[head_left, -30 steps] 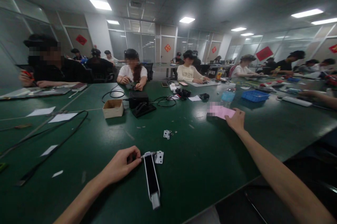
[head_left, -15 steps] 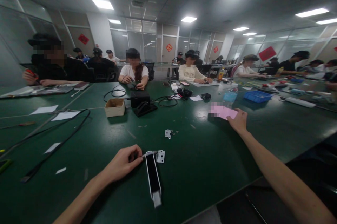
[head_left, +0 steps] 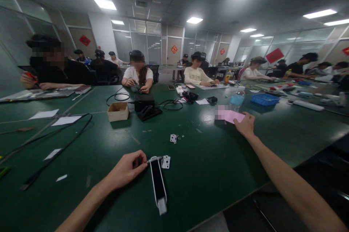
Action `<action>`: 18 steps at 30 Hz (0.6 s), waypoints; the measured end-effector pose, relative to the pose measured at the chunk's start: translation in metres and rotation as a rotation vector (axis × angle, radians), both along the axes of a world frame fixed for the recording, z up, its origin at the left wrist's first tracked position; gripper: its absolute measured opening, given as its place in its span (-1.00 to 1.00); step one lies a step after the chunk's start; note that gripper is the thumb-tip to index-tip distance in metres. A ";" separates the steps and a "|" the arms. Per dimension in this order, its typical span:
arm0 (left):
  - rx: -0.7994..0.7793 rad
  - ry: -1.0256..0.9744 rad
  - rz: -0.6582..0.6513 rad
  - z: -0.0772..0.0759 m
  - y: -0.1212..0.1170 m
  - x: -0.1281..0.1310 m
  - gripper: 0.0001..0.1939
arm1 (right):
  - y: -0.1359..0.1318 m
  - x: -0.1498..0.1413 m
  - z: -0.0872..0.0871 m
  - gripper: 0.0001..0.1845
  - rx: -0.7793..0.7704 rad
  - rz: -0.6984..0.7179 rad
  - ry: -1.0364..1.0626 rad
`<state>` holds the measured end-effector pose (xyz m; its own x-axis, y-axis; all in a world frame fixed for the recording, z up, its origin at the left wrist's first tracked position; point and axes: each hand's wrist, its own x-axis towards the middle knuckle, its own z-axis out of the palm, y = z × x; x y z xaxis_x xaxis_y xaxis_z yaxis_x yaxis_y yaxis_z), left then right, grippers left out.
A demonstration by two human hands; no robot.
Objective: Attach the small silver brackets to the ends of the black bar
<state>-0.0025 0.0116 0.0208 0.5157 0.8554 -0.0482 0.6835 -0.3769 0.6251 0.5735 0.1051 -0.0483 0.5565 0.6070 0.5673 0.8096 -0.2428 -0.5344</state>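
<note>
My left hand [head_left: 130, 168] is closed in a pinch at the top end of a long white-framed part with a black centre [head_left: 158, 183], on a thin metal pin [head_left: 149, 160] that sticks out there. A small metal plate with holes [head_left: 166, 162] sits at that end, on the other side. Further right, my right hand [head_left: 245, 126] grips the edge of a pink sheet of paper [head_left: 235, 116] between thumb and fingers; its far side is pixelated. Between the hands, a second metal plate with holes [head_left: 173, 138] lies on the green table [head_left: 212, 174] beside tiny rings [head_left: 179, 137].
A cardboard box [head_left: 118, 112], a black device [head_left: 144, 103] and cables [head_left: 174, 104] stand ahead. A water bottle [head_left: 237, 97] and a blue tray [head_left: 265, 99] are beyond my right hand. People [head_left: 137, 75] sit across the table. A black strap [head_left: 54, 155] lies on the left.
The view shifts slightly with my head. Both hands keep their places and holds. On the far right, a person's forearm has drawn back from the table.
</note>
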 end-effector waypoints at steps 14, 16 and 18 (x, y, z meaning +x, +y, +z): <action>-0.018 0.007 -0.004 0.001 0.000 -0.002 -0.72 | 0.008 -0.013 0.009 -0.14 0.041 -0.124 0.031; -0.020 0.006 -0.003 0.000 0.001 -0.002 -0.73 | 0.013 -0.014 0.008 -0.15 0.064 -0.140 0.009; -0.018 0.005 -0.002 0.000 0.001 -0.003 -0.74 | 0.016 -0.016 0.007 -0.15 0.078 -0.152 0.007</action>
